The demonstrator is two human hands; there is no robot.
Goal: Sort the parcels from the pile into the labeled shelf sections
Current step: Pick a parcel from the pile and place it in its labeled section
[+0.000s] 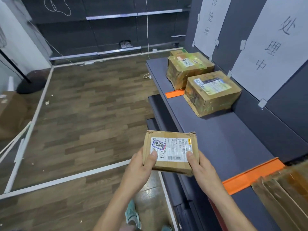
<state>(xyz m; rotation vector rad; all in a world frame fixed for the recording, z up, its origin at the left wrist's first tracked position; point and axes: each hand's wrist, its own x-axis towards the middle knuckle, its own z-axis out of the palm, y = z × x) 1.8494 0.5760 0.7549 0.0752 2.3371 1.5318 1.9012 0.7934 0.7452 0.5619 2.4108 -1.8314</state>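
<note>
Both hands hold one small parcel [168,165] at 6 o'clock, level and face up. It hangs in the air over the floor, just beside the front edge of the shelf [225,134]. The left hand [141,165] grips its left edge and the right hand [202,169] its right edge. Each thumb lies on top and the fingers curl underneath.

Its shipping label [175,150] carries a barcode, "1件", and a blue stamp [158,145] that seems to read 待处理. The finer print is too blurred to read.

At 4 o'clock lies the pile [286,189] of brown parcels still to sort, beyond the near orange strip [250,175]. At 2 o'clock one taped box [211,95] sits between the two strips, under the sign [270,47] reading 处理中. Past the far orange strip [175,93], at 1 o'clock, a second box [188,70] and a smaller box behind it [177,52] stand below the further sign [208,22]. That sign's lower characters read 处理; its top one is cut off.

So three parcels look placed, one is in hand, and a pile is left. If the stamp is read correctly, this parcel probably belongs in the far section.
</note>
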